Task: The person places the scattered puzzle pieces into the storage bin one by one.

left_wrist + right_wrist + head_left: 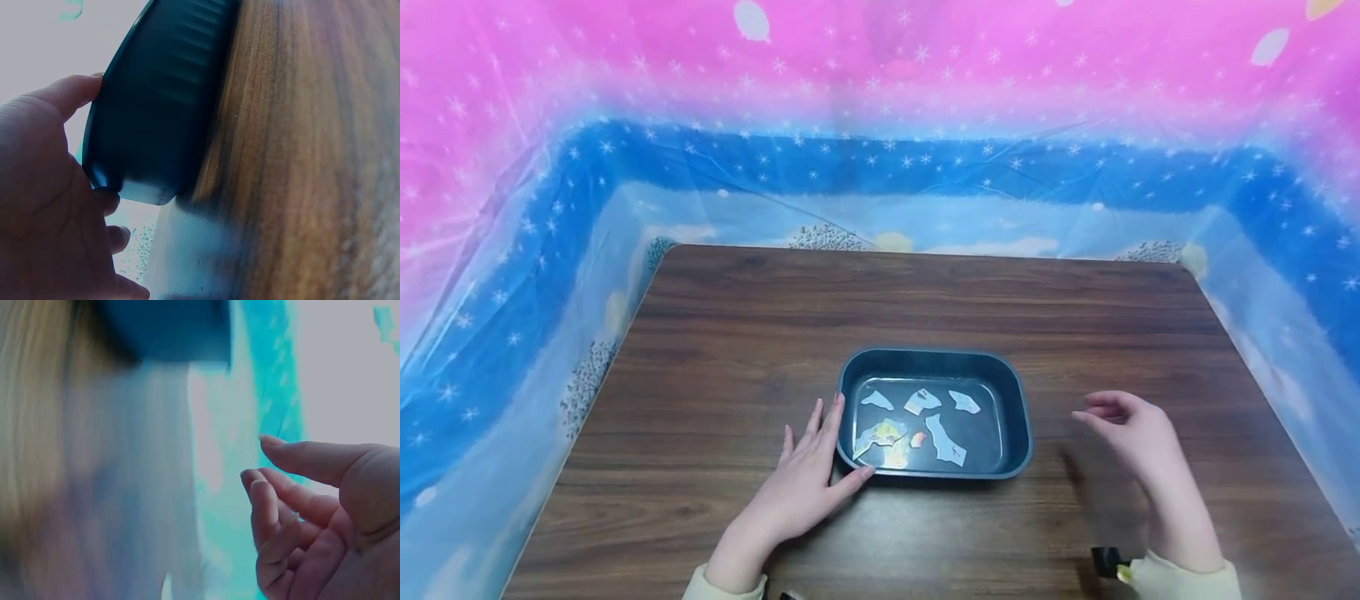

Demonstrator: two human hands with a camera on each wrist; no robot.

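A dark blue rectangular tray (936, 357) with rounded corners sits on the table. Inside it lie several flat, irregular pieces, including a long pale blue one (946, 442), a small orange-red one (918, 439) and a yellowish one (891, 431). At the tray's front left corner, my left hand (801, 492) touches it, fingers fairly straight along the left side and thumb on the front rim. The left wrist view shows the tray's outer wall (153, 106) beside that thumb. Raised right of the tray, my right hand (1138, 433) has loosely bent fingers, thumb apart, holding nothing.
The dark wood table (760, 308) extends around the tray on all sides. A pink and blue curtain with snowflakes (880, 158) hangs along its back and sides. A small black object (1105, 561) is by the right sleeve (1183, 579).
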